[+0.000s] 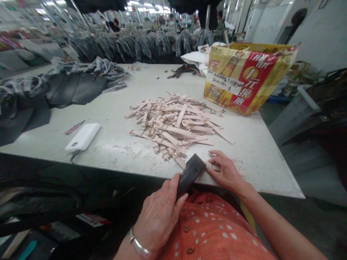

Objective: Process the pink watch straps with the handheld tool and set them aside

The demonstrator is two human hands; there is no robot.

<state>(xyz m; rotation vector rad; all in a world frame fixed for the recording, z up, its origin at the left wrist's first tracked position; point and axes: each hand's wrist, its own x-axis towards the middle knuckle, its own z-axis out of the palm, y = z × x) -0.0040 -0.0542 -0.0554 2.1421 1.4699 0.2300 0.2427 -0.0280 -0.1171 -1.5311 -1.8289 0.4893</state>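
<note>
My left hand [159, 209], with a metal bangle at the wrist, is closed around the handle of a black handheld tool [191, 173] with a blocky head. Its exact kind I cannot make out. The head reaches over the table's front edge, close to the fingers of my right hand [225, 169]. Those fingers pinch a short pale pink strap [215, 166] lying at the table edge; the hand partly hides it. Just beyond both hands lies a loose heap of pale pink straps [173, 126] with small gold-coloured buckles.
A yellow and red carton [244, 79] stands at the back right of the white table [116, 144]. On the left are a white power bank [83, 137] with a cable, a pink pen-like item [74, 127] and dark grey bag pieces [78, 86]. A grey bin [303, 119] stands right.
</note>
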